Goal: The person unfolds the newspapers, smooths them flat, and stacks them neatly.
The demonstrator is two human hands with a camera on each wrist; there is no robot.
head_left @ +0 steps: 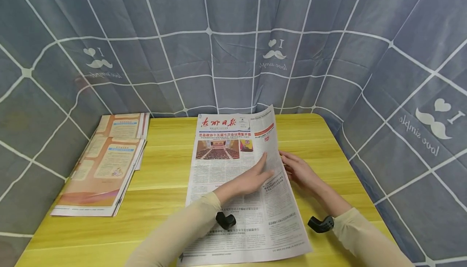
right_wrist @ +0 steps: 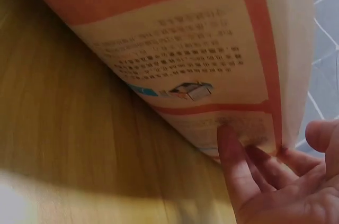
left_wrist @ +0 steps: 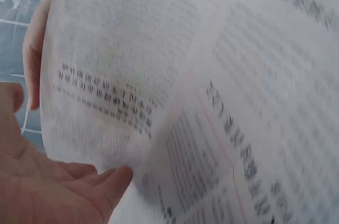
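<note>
A newspaper [head_left: 219,186] with a red masthead lies on the table, its right side lifted and bowed upward. Over the printed face is my left hand [head_left: 253,176], fingers extended; the left wrist view shows this hand [left_wrist: 58,192] close to the sheet, and whether it touches is hard to tell. My right hand [head_left: 299,171] is at the raised right edge, partly behind the paper. In the right wrist view the fingers of this hand [right_wrist: 286,192] touch the orange-printed underside of the newspaper [right_wrist: 180,38], with the thumb apart from it.
Two overlapping stacks of folded newspapers [head_left: 106,169] with orange pages lie on the left of the yellow wood-grain table [head_left: 164,169]. A grey-blue curtain [head_left: 233,68] with white grid lines hangs behind the table and at both sides. Each wrist wears a black device [head_left: 321,224].
</note>
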